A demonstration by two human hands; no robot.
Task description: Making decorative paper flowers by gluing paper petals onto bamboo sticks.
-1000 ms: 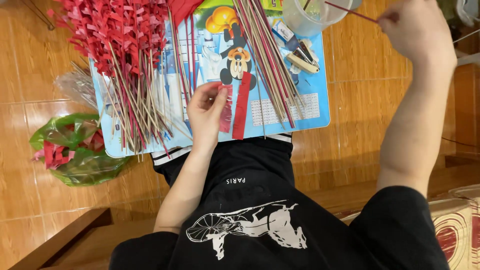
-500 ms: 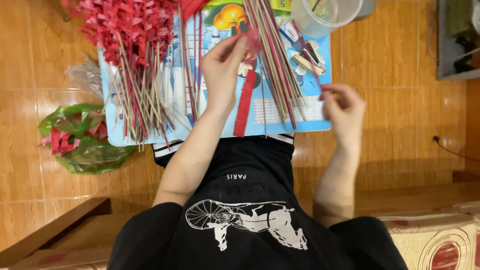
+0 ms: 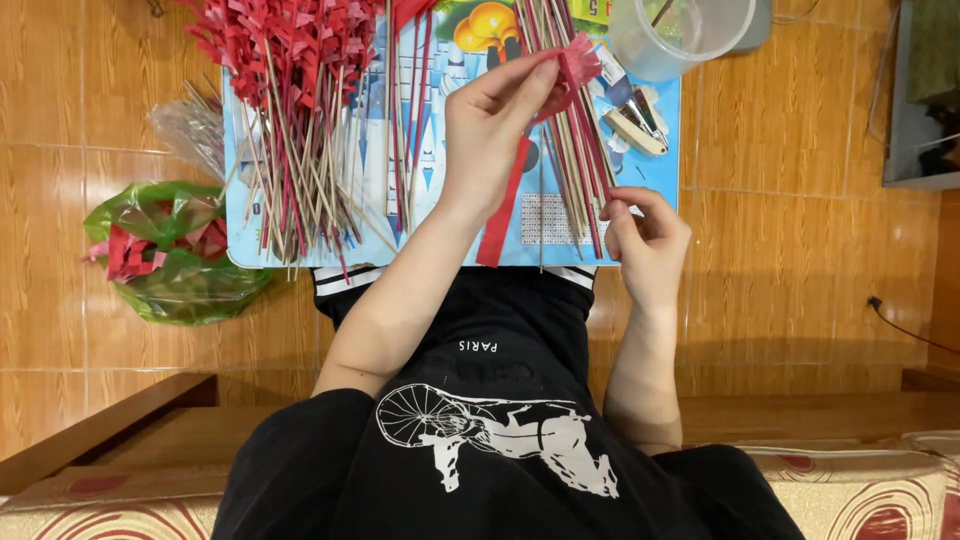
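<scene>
Pinching, left hand (image 3: pixel 490 130): one fringed red paper strip (image 3: pixel 572 62) between thumb and fingers.
Right hand (image 3: pixel 645 235): fingers curled, pinching one thin stick (image 3: pixel 590 190).
Beside them: one stapler (image 3: pixel 632 128), one plastic cup (image 3: pixel 680 35).

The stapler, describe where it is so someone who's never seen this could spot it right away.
Start at the big blue picture board on the tiled floor. Go to the corner by the clear plastic cup, beside the bundle of red sticks. The stapler lies there, the only metal tool among paper and sticks.

Glossy orange-brown floor tiles (image 3: pixel 800 280) with a wooden bench edge (image 3: pixel 120 420) near
</scene>
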